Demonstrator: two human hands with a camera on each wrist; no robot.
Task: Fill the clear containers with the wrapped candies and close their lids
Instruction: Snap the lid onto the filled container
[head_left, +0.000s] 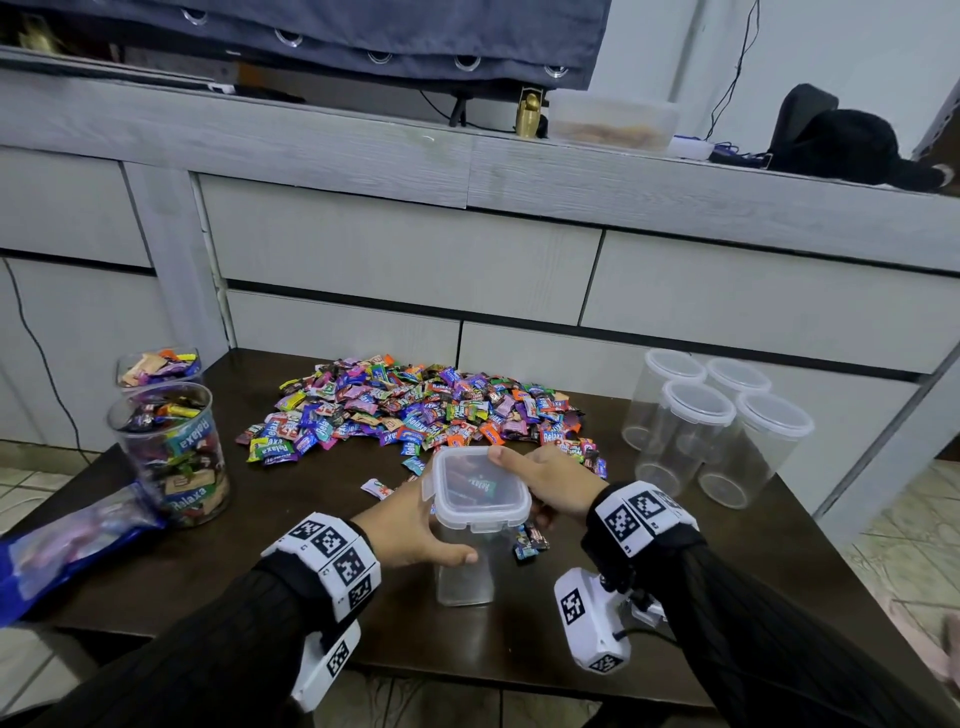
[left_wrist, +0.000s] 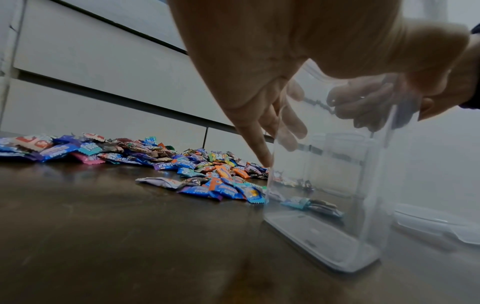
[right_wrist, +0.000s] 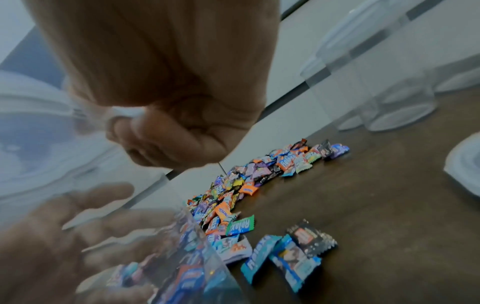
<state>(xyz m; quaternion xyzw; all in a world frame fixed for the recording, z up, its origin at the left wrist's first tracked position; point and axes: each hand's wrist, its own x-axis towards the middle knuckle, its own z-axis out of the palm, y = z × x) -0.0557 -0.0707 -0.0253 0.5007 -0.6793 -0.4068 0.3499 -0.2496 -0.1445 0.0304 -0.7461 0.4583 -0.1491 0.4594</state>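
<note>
Square clear container (head_left: 467, 561) upright between both hands, left hand (head_left: 410, 525) and right hand (head_left: 550, 480) gripping its lidded top.

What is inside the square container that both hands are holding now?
The square container looks empty through its walls. The candies seen through it lie behind it. The lid covers the top; both hands hide parts.
</note>
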